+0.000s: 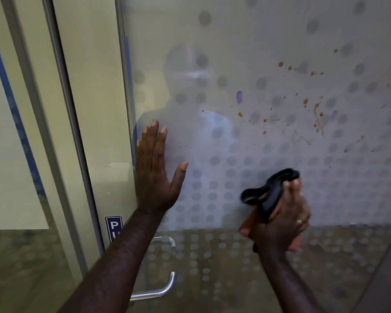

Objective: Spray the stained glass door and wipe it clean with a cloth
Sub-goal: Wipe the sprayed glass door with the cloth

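The frosted glass door (pixel 246 53) with a grey dot pattern fills the view. Orange-brown splatter stains (pixel 317 114) and a purple smear (pixel 239 97) mark its upper right area. My left hand (pixel 155 175) lies flat on the glass near the door's left edge, fingers spread, holding nothing. Lower right, my right hand (pixel 284 215) grips a spray bottle (pixel 266 195) with a black trigger head and an orange body, its nozzle pointing left, close to the glass and below the stains. No cloth is visible.
A curved metal door handle (pixel 165 290) sits below my left forearm. A blue sign with white letters (pixel 113 228) is on the door edge. To the left stand the metal frame (pixel 70 123) and a fixed glass panel (pixel 16 132).
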Available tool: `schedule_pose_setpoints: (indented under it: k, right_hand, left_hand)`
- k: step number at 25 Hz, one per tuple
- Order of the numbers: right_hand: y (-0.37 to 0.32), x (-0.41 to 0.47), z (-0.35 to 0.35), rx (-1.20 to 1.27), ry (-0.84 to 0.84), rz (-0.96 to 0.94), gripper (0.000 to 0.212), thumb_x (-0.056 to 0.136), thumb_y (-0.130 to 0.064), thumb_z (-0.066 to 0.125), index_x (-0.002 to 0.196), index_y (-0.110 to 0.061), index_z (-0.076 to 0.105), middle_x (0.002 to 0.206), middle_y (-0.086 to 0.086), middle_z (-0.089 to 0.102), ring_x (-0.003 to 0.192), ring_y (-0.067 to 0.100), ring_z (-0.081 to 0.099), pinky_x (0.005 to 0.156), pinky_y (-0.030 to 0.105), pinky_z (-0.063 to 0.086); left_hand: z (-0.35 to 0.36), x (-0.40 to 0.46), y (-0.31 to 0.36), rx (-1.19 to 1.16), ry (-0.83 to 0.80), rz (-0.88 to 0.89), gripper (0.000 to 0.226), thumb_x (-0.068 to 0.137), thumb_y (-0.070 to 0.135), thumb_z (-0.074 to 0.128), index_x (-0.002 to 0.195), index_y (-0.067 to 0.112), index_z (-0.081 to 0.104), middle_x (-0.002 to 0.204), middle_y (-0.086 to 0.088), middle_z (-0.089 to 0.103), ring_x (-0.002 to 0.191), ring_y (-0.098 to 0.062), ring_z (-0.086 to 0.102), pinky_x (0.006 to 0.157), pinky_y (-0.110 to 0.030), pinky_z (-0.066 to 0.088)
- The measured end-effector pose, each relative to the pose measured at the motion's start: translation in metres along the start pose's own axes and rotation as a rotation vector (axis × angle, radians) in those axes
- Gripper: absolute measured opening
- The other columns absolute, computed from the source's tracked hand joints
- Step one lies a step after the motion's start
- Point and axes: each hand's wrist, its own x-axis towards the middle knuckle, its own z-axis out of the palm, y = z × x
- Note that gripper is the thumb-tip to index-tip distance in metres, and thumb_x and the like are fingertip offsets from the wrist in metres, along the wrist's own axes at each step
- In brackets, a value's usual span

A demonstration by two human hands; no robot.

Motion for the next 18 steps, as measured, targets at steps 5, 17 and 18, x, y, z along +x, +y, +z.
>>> schedule_pose_setpoints:
  k: [5, 17, 18]
  right_hand:
    - [-0.066, -0.013, 0.011, -0.033, -0.201, -0.604, 0.079, 0.068, -0.023, 0.057, 0.144, -0.019, 0.038, 0.154, 0.002, 0.034, 0.14, 0.028, 0.028, 0.1, 0.048, 0.027]
    - [-0.107, 0.014, 0.016, -0.152, -0.092, -1.033, 0.064, 0.085, -0.018, 0.062, 0.146, -0.022, 0.04, 0.156, -0.003, 0.031, 0.141, 0.026, 0.031, 0.099, 0.048, 0.033]
    - [-0.118, 0.019, 0.017, -0.156, -0.094, -1.105, 0.061, 0.088, -0.019, 0.058, 0.146, -0.022, 0.039, 0.157, -0.004, 0.03, 0.141, 0.026, 0.032, 0.098, 0.048, 0.034]
  left_hand:
    - [0.002, -0.006, -0.005, -0.174, 0.061, 0.027, 0.074, 0.098, 0.061, 0.031, 0.158, 0.02, 0.014, 0.166, -0.002, 0.019, 0.153, -0.031, 0.02, 0.124, -0.047, 0.019]
    - [0.0, -0.004, -0.002, -0.442, 0.125, -0.069, 0.083, 0.094, 0.07, 0.033, 0.158, 0.022, 0.011, 0.166, -0.002, 0.02, 0.152, -0.034, 0.023, 0.122, -0.055, 0.022]
    - [-0.002, -0.004, -0.003, -0.473, 0.131, -0.072, 0.082, 0.094, 0.07, 0.033, 0.158, 0.023, 0.01, 0.166, -0.002, 0.019, 0.153, -0.032, 0.022, 0.123, -0.05, 0.021]
